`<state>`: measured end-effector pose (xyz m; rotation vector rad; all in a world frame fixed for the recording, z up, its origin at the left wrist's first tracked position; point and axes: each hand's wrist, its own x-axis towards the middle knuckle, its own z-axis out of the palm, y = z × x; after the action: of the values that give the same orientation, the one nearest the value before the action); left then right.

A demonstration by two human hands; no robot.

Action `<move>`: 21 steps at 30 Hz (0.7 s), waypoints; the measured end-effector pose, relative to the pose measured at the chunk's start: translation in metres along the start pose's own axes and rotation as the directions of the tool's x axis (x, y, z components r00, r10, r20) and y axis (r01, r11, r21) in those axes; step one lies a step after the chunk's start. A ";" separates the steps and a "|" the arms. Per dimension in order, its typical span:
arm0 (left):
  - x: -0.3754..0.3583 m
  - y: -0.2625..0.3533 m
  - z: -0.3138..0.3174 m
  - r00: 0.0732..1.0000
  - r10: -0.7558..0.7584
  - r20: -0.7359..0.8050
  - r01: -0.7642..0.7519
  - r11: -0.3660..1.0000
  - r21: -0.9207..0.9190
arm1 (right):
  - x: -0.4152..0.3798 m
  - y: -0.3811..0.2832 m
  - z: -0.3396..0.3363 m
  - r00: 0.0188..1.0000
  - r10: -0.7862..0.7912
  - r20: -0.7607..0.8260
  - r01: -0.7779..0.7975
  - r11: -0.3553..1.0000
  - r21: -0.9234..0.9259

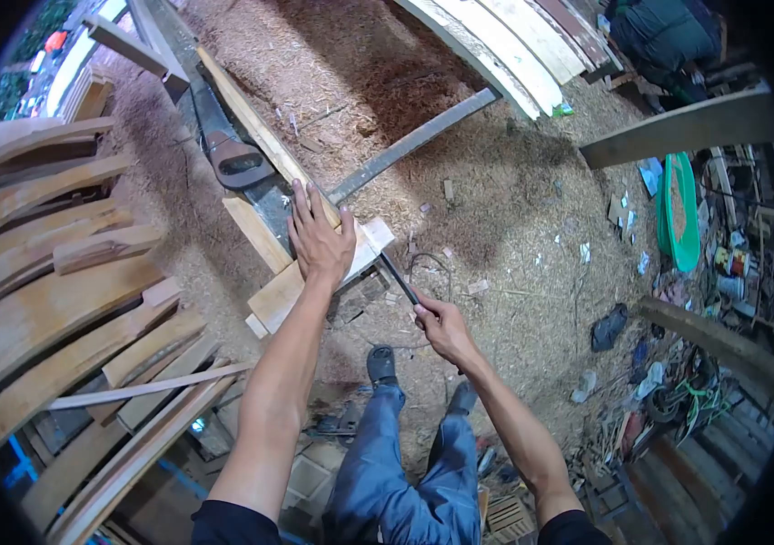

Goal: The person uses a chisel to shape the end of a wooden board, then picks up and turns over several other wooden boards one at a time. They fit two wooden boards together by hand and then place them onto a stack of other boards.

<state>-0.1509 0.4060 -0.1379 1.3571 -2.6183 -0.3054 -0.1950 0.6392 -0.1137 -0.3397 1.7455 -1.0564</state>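
My left hand [322, 238] lies flat with fingers stretched out, pressing on a long narrow wooden strip [251, 118] and the pale board [280, 295] beneath it. My right hand [446, 329] is closed around the near end of a long, narrow dark tool [398, 278]; its exact kind is too small to tell. The tool's far end meets the edge of a light wooden piece [374, 236] just right of my left hand. Up and left of that hand, a hand saw [240, 165] with a brown handle rests on the dark bench beam.
Curved wooden pieces [51, 300] are stacked along the left. A dark bar [414, 143] slants from the bench toward pale planks [496, 45]. Sawdust and scraps cover the ground [514, 245]. A green basin [678, 213] stands right, and a person [664, 36] is at top right.
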 end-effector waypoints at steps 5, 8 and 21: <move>-0.001 -0.003 0.002 1.000 0.022 -0.013 -0.022 0.999 -0.040 | 0.000 0.004 0.006 0.994 -0.085 -0.075 0.075 0.989 -0.126; -0.001 -0.006 0.005 1.000 0.025 -0.011 -0.025 0.999 -0.042 | -0.004 -0.004 0.024 0.994 -0.064 -0.090 0.059 0.997 -0.053; 0.000 -0.001 0.004 1.000 0.019 0.017 -0.019 0.999 -0.027 | -0.013 -0.033 0.033 0.990 0.005 -0.142 0.000 0.999 0.036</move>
<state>-0.1514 0.4058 -0.1422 1.3262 -2.6297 -0.3500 -0.1688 0.6129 -0.0832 -0.2446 1.8504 -1.1316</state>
